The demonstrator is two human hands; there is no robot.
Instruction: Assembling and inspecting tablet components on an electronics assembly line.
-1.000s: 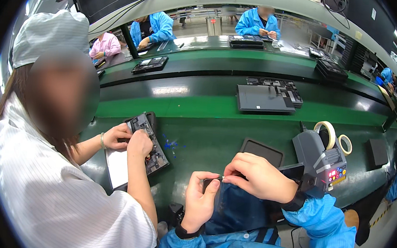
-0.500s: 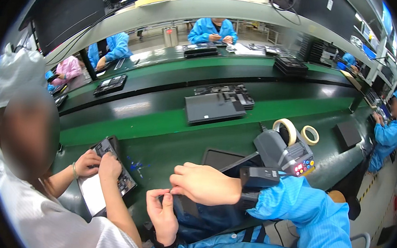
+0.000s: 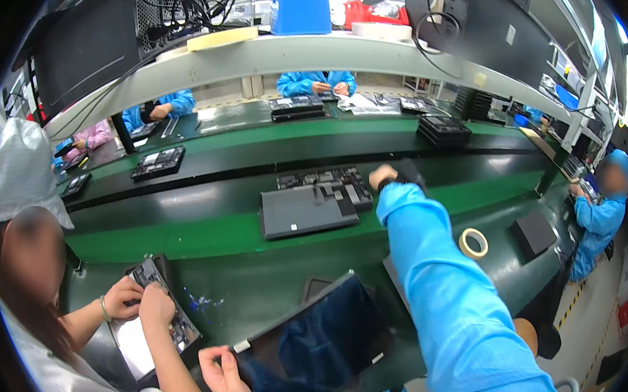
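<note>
My left hand (image 3: 227, 379) is at the lower middle, fingers curled, thumb and forefinger close together beside a white tab at the corner of a dark glossy screen panel (image 3: 318, 345). Whatever may be between those fingertips is too small to make out. The panel lies slantwise at the near table edge, partly over a dark flat piece. My right arm stretches far forward, and my right hand (image 3: 384, 176) is just beyond the right end of an opened laptop base with exposed boards (image 3: 355, 181). Its fingers are mostly hidden. In front of the boards lies a flat grey laptop cover (image 3: 305, 214).
At left, a co-worker's hands (image 3: 142, 304) work on another opened laptop (image 3: 185, 325). A tape roll (image 3: 474, 243) and a black box (image 3: 534, 235) stand at right. Stacked laptop parts (image 3: 444, 130) sit on the far ledge. A grey shelf (image 3: 295, 53) crosses above the bench.
My right hand has left my left hand and reached forward to the opened laptop base. The screen panel now shows largely uncovered. The grey device with lit buttons is out of sight.
</note>
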